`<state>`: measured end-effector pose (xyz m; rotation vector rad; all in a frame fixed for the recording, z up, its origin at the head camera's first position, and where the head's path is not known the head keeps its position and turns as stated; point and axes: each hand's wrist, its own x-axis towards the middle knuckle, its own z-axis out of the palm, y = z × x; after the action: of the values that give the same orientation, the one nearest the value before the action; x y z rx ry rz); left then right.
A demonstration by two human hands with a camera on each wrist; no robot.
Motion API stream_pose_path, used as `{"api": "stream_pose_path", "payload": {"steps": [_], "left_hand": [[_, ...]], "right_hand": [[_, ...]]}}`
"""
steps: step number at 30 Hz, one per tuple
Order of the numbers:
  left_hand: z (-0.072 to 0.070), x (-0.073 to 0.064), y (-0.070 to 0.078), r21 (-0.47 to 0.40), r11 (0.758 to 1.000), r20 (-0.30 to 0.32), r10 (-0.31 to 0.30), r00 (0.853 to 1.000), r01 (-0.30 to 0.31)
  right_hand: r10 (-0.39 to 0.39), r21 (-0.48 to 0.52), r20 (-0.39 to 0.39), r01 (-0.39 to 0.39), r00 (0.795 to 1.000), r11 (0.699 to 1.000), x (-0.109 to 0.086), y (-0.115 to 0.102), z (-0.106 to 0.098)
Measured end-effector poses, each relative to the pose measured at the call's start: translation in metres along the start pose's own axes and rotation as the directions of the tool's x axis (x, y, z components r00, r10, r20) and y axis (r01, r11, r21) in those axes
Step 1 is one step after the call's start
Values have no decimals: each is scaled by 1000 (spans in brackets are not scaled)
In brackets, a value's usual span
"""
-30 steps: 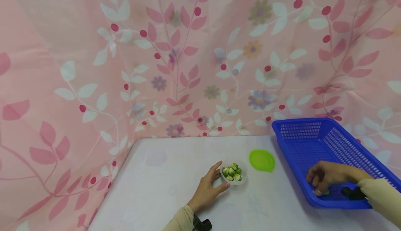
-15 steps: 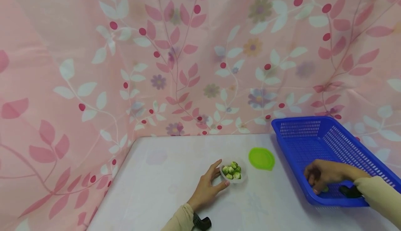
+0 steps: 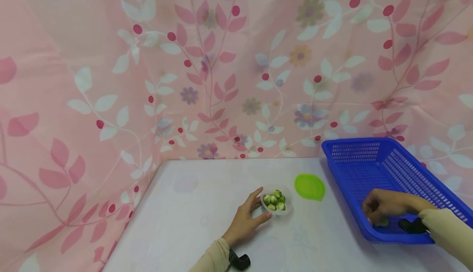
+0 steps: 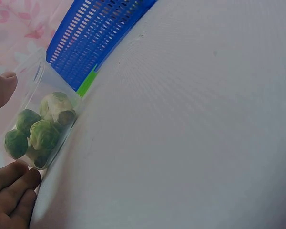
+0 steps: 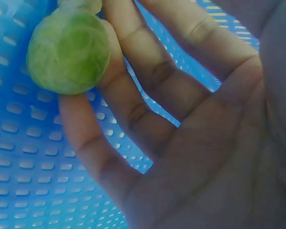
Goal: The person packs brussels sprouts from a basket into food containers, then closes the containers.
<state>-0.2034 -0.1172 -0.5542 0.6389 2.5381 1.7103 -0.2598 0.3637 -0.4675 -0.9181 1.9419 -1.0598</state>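
My left hand (image 3: pixel 245 220) holds the near-left side of a small clear plastic container (image 3: pixel 290 208), with fingers and thumb spread round it. Several Brussels sprouts (image 3: pixel 273 199) lie inside, also visible through its wall in the left wrist view. At right, my right hand (image 3: pixel 388 203) reaches down into the blue plastic basket (image 3: pixel 349 196). In the right wrist view its fingers are loosely extended, touching a Brussels sprout (image 5: pixel 69 52) near the fingertips. Part of another pale green piece (image 5: pixel 81 5) shows at the top edge. The right thumb's contact is hidden.
A bright green lid (image 3: pixel 309 187) lies on the white table (image 3: pixel 207 206) between the container and the basket. The basket's raised, perforated walls surround my right hand. Behind the table hangs a pink floral curtain (image 3: pixel 221 79).
My right hand shifts only slightly within the basket, and the sprout beneath it shows a little differently. The left hand and the container stay in place.
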Motion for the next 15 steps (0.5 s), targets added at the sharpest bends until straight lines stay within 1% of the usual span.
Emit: {"api": "stream_pose_path", "payload": {"steps": [3, 5, 7, 11, 15], "left_hand": [[0, 0, 0, 2, 1000, 3, 2, 1000, -2], [0, 0, 0, 3, 1000, 0, 1, 1000, -1], [0, -1, 0, 9, 1000, -2, -1, 1000, 1], [0, -1, 0, 15, 1000, 1, -4, 1000, 4], [0, -1, -1, 9, 1000, 2, -3, 1000, 3]], "right_hand": [[25, 33, -23, -24, 999, 999, -3, 1, -1], [46, 38, -52, -44, 998, 998, -5, 1, -2], [60, 13, -96, -59, 994, 998, -6, 0, -3], [55, -94, -193, -74, 980, 993, -8, -1, -5], [34, -129, -245, -67, 969, 989, -9, 1, -6]]}}
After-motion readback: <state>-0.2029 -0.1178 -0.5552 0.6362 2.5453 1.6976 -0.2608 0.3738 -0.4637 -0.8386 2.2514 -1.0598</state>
